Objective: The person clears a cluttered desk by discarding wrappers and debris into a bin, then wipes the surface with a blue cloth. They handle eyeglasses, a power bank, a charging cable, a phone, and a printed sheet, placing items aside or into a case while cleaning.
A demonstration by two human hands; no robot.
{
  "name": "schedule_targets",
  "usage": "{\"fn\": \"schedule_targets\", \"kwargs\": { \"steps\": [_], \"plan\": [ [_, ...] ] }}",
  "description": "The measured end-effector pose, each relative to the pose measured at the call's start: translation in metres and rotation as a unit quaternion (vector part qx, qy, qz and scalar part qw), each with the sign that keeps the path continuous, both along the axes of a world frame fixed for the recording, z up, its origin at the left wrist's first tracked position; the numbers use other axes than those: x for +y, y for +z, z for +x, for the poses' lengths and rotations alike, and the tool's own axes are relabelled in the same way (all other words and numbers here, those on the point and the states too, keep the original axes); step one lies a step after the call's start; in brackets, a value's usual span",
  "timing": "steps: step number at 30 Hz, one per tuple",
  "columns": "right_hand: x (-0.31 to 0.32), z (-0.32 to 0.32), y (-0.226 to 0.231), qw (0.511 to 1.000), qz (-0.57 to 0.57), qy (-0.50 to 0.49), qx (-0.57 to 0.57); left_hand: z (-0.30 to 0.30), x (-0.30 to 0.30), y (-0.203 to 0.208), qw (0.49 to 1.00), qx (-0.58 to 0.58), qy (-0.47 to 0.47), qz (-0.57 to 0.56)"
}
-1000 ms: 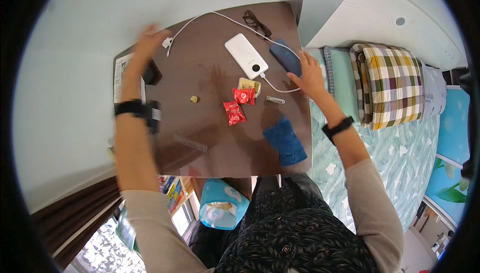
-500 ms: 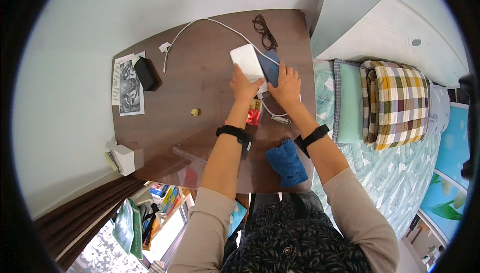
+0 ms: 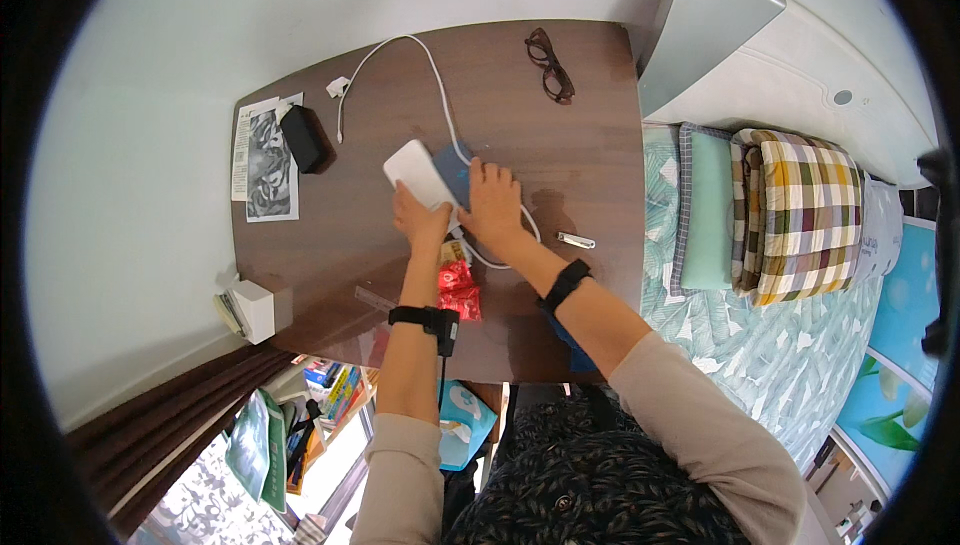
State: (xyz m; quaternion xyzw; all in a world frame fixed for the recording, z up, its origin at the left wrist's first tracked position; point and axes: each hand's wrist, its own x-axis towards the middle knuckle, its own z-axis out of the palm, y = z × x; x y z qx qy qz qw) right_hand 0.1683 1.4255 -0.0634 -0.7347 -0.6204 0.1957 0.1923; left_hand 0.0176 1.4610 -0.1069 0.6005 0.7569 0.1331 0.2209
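A white slab like a power bank [image 3: 417, 167] lies tilted near the middle of the brown desk. My left hand [image 3: 420, 217] is closed round its near end. Beside it, partly covered, is a dark blue flat rectangular thing [image 3: 452, 167], with my right hand [image 3: 493, 207] closed over its right edge. A white cable [image 3: 438, 80] curves from the back of the desk to my right fingers, and a loop shows past that hand. Just nearer than my hands are red packets [image 3: 458, 290], partly hidden by my left wrist.
Dark-framed glasses [image 3: 550, 65] lie at the back right, a nail clipper [image 3: 576, 240] on the right. At the left are a black case [image 3: 306, 139], printed sheets [image 3: 272, 185] and a white box [image 3: 255, 310]. A bed with a checked quilt [image 3: 805, 215] adjoins the desk's right side.
Both hands have moved left and slightly nearer, carrying the white slab, the blue thing and the cable along. The small yellowish lump is now hidden, and my right arm covers most of the blue cloth.
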Motion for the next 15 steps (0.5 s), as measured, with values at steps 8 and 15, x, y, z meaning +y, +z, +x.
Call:
{"fn": "schedule_targets", "kwargs": {
  "steps": [8,15],
  "plan": [
    [0.014,-0.038,-0.003,0.982,-0.100,0.147,0.070,-0.057,-0.007,0.011,0.997,0.015,0.053,-0.058],
    [0.102,0.143,-0.041,0.968,0.187,-0.069,-0.154,-0.035,-0.042,0.051,0.964,0.010,-0.183,0.194]
  ]
}}
